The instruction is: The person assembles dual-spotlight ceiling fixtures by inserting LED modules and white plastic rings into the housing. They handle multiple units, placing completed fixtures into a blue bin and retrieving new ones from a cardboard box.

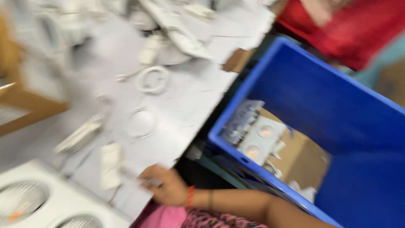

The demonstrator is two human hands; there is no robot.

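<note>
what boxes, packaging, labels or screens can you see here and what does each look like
Blue plastic crate: right side, beside the table, deep and rectangular.
Cardboard sheet: brown, flat, lying inside the crate under white twin-lamp light fittings.
Cardboard scrap: brown, at the table's far edge near the crate.
Red bag or cloth: top right, too blurred to tell which.
No readable labels, signs or screens show; the picture is motion-blurred.

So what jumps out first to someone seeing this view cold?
The big blue crate on the right, with a white twin-lamp fitting lying inside on cardboard. Next, the blurred white worktable strewn with white rings and parts, and one hand at its near edge, gripping something small and indistinct.
</note>
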